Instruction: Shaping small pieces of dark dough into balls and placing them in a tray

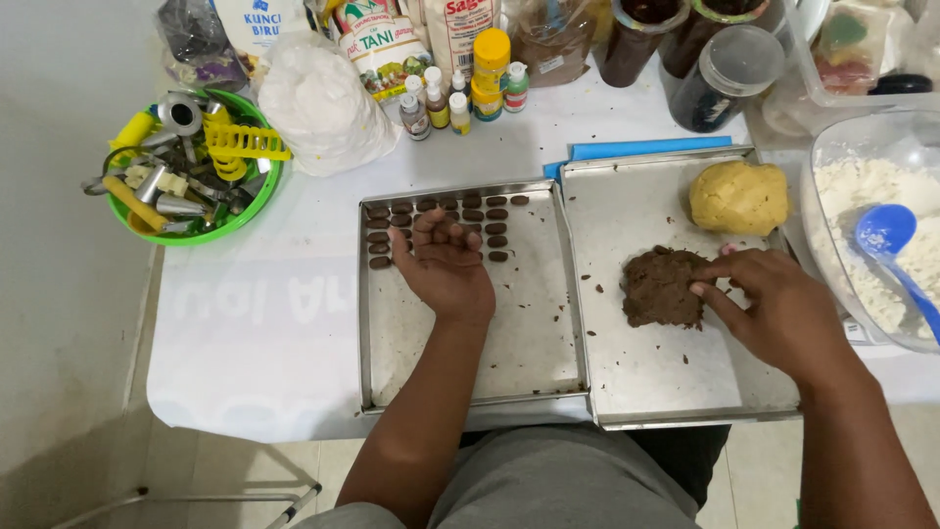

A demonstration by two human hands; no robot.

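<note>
At far left on the worktop (255,323) stands a green bowl (257,191) of metal cutters. The left hand (443,263) reaches forward over the left baking tray (460,372), palm down, forearm straight, its fingers (438,230) loosely apart and slightly curled, holding nothing. Just beyond and beside those fingertips lie rows of small brown dough pieces (487,215). On the right tray (676,382), the right hand (778,299) angles in from the right, wrist bent, fingers (713,288) together pinching the edge of the brown dough lump (658,290). Beyond them sits a yellow dough ball (738,197).
</note>
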